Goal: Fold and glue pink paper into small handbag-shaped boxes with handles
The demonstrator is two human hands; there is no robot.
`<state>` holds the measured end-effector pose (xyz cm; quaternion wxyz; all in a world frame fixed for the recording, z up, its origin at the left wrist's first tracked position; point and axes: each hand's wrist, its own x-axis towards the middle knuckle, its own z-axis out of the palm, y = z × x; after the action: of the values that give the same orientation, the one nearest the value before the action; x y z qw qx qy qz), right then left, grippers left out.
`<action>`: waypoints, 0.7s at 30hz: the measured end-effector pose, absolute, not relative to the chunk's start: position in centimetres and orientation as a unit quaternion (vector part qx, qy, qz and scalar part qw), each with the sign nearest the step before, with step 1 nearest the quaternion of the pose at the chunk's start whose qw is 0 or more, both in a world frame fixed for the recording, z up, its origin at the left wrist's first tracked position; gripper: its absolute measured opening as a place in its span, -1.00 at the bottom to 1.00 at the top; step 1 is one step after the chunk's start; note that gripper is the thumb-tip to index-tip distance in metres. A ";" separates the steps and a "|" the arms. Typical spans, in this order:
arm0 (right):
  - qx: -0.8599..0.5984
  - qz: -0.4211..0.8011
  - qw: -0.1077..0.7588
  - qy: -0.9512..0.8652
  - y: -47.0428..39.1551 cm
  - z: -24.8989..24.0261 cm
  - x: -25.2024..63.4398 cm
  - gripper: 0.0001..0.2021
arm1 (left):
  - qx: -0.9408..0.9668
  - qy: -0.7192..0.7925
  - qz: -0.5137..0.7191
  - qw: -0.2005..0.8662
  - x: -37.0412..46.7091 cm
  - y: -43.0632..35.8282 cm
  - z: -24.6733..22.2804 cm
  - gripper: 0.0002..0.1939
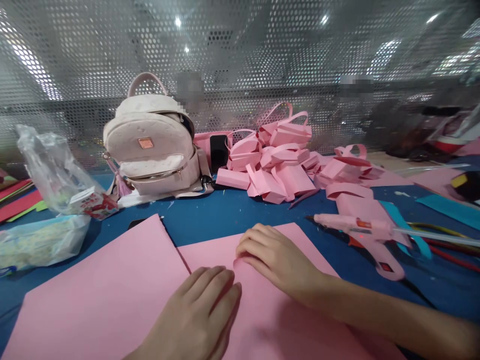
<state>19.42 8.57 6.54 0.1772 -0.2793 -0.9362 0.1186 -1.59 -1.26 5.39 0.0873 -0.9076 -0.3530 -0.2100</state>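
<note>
Large sheets of pink paper [108,285] cover the front of the blue table. My left hand [202,310] is on the paper near the middle, fingers bent and pressed together; its fingertips are at a raised edge, partly hidden. Just right of it, my right hand [277,260] has its fingers curled over and closes thumb and fingers on a lifted edge of a pink sheet [285,315]. The two hands are close together but apart. Another pink layer shows behind them.
A pink glue gun [363,230] lies to the right, its cord trailing. At the back are a pale backpack [150,140], a black phone [219,152] and several folded pink paper baskets [281,170]. Plastic bags [45,240] and a small carton [93,202] stand left. Perforated metal panels rise behind.
</note>
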 end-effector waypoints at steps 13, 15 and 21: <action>-0.327 0.067 0.108 -0.936 7.6 6.5 17.1 -0.85 | -0.914 -0.351 -0.187 0.082 -1.8 -1.9 5.7 -0.62; -0.326 0.053 0.107 -0.938 7.6 6.2 17.0 -0.89 | -0.914 -0.352 -0.186 0.084 -1.8 -1.9 5.7 -0.63; -0.321 0.025 0.109 -0.940 7.8 5.9 16.8 -0.91 | -0.906 -0.364 -0.195 0.094 -1.6 -1.7 5.9 -0.65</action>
<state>16.82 7.77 5.86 0.1089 -0.3212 -0.9404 0.0250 -1.63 -1.69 5.88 0.0944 -0.9059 -0.3640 -0.1950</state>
